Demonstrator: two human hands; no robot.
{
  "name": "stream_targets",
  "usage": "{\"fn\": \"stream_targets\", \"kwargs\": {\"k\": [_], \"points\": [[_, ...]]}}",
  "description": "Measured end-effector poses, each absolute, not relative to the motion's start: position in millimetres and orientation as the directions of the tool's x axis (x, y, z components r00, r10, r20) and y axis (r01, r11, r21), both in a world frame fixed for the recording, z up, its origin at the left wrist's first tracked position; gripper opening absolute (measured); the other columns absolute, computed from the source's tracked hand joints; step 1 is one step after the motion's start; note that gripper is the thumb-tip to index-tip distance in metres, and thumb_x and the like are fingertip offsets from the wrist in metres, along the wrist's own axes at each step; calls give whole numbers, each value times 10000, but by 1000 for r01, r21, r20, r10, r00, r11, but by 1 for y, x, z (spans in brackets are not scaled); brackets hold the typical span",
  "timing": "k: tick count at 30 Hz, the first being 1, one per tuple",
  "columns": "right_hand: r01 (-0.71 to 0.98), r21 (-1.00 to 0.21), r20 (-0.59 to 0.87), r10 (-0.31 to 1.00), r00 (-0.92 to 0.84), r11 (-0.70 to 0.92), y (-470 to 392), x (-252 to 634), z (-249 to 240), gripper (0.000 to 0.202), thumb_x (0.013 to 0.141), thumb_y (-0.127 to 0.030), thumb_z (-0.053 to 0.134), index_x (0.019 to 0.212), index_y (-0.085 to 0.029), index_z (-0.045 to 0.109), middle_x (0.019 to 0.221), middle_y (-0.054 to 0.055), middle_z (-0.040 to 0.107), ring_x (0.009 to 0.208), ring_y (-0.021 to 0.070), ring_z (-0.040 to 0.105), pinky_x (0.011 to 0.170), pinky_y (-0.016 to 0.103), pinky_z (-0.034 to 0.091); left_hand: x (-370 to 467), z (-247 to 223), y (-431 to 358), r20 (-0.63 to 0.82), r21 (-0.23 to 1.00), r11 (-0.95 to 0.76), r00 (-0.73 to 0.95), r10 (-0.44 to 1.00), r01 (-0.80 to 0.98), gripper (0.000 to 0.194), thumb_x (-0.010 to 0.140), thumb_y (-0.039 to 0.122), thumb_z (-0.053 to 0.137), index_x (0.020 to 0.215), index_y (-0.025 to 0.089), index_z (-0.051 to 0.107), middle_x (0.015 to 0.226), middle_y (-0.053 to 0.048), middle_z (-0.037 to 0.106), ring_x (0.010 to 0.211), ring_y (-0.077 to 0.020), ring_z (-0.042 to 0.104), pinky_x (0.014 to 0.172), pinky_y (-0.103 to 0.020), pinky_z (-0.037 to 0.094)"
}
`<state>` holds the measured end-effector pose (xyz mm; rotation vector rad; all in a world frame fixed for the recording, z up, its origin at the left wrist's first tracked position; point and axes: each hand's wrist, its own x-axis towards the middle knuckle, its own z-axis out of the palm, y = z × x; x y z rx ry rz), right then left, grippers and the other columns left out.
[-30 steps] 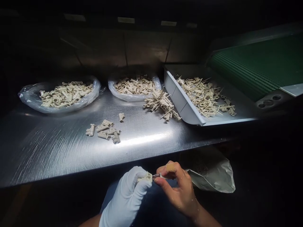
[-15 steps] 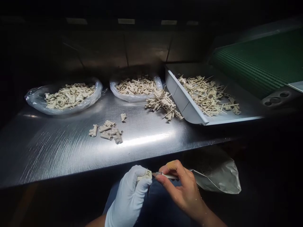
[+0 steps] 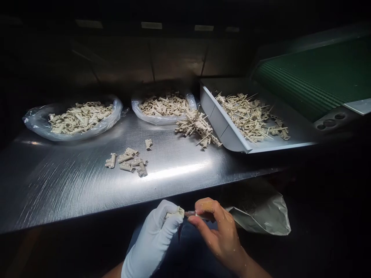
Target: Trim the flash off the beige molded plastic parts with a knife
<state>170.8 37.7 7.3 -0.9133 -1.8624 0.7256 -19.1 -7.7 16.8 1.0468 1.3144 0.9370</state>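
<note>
My left hand, in a white glove, is closed around a cream plastic part just in front of the table edge. The part's open end faces right, and the fingers cover most of the rest. Bare apart from a tan plaster on one finger, my right hand pinches a small knife. Its blade points left and meets the end of the part; the fingers hide much of the handle. Several similar cream parts lie loose on the metal table beyond my hands.
Two clear plastic bags of cream parts, a left bag and a middle bag, stand at the back. Beside a heap of parts with sprues is a grey tray holding more. A green conveyor and a plastic bag are at right.
The whole view has shifted slightly, so the scene sits a little further left. Both hands keep their grips, and the knife remains at the part's end.
</note>
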Motion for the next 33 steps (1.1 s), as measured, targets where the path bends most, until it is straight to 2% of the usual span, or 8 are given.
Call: {"fn": "stream_targets", "kwargs": {"k": [7, 11, 13, 16, 20, 23, 28, 33], "points": [[316, -733, 467, 783, -410, 602, 42, 180, 19, 87, 1009, -172, 653, 1038, -239, 607, 856, 18, 711, 724, 154, 695, 650, 250, 589, -13, 14, -8, -158, 975, 159, -22, 987, 152, 316, 1049, 473, 548, 904, 226, 680, 812, -1, 671, 770, -178, 623, 722, -275, 509], [333, -710, 502, 778, -379, 620, 39, 175, 21, 86, 1017, -160, 626, 1042, -240, 609, 838, 16, 701, 705, 154, 686, 633, 257, 582, -12, 15, -8, 5, 972, 8, -57, 998, 234, 276, 1040, 408, 568, 894, 230, 721, 836, -18, 690, 770, -188, 645, 738, -288, 516], [329, -710, 519, 778, -355, 623, 36, 171, 18, 79, 1026, -165, 608, 1047, -241, 603, 832, 15, 693, 693, 153, 681, 616, 256, 578, -13, 15, -9, -27, 979, 34, -37, 999, 202, 284, 1045, 414, 561, 896, 229, 715, 825, -15, 684, 759, -184, 638, 730, -286, 512], [293, -718, 529, 769, -357, 631, 34, 169, 13, 87, 1035, -169, 595, 1084, -240, 596, 861, 21, 699, 733, 160, 697, 651, 266, 593, -15, 17, -9, -199, 978, 198, 5, 980, 67, 362, 1048, 492, 542, 845, 218, 663, 761, 8, 635, 706, -161, 591, 667, -261, 487], [291, -679, 506, 718, -478, 673, 40, 180, 15, 269, 1026, -83, 553, 1248, -229, 590, 993, 45, 761, 864, 169, 746, 752, 274, 600, -17, 18, -6, -235, 972, 236, -43, 971, 19, 396, 1020, 558, 567, 843, 209, 630, 787, 15, 615, 726, -154, 560, 690, -260, 475], [386, -528, 524, 647, -554, 757, 50, 194, 30, 393, 1007, -14, 480, 1319, -224, 594, 1060, 45, 793, 905, 172, 758, 762, 304, 545, -18, 19, -5, -265, 964, 266, -40, 963, 3, 381, 986, 571, 620, 862, 212, 633, 786, 20, 615, 728, -159, 551, 697, -265, 473], [524, -147, 556, 508, -658, 839, 61, 199, 70, 277, 1016, -107, 516, 1149, -250, 712, 1043, 32, 796, 883, 192, 738, 869, 391, 423, -18, 23, -4, -337, 941, 337, -13, 941, 2, 401, 940, 582, 682, 825, 206, 604, 745, 35, 584, 691, -150, 512, 661, -261, 449], [487, 43, 504, 402, -765, 872, 65, 187, 86, 268, 1036, -127, 492, 1029, -235, 737, 1012, 17, 803, 836, 160, 700, 813, 349, 438, -20, 19, -3, -273, 961, 273, 5, 962, 41, 387, 955, 546, 673, 797, 204, 583, 730, 46, 523, 677, -145, 448, 645, -257, 413]]}}
